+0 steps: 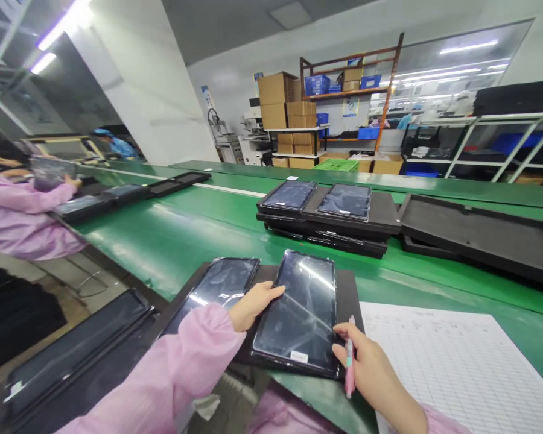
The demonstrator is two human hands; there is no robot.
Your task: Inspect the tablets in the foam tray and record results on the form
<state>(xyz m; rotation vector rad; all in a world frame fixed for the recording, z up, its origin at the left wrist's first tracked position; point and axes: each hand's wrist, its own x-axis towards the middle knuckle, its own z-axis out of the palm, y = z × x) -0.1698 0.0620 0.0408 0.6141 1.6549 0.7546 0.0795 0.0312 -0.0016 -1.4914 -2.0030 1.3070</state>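
Note:
A tablet [301, 307] in clear film, with a white label near its lower edge, lies tilted on a black foam tray [350, 292]. My left hand [253, 304] grips its upper left edge, thumb on the glass. At the lower right edge, the fingertips of my right hand [368, 361] touch the tablet, while a pink pen [350, 367] is tucked in that same hand. A second tablet [224, 280] rests on the tray's left part, partly behind my left sleeve. Right of the tray lies a printed grid sheet [452, 355].
Beyond the tray, a stack of black trays [384, 211] carries two tablets on the green conveyor belt [208, 226]. Black trays [484, 232] lie at right. More tablets [81, 343] sit at lower left. A co-worker in a pink sleeve [27, 199] handles a tablet on the left.

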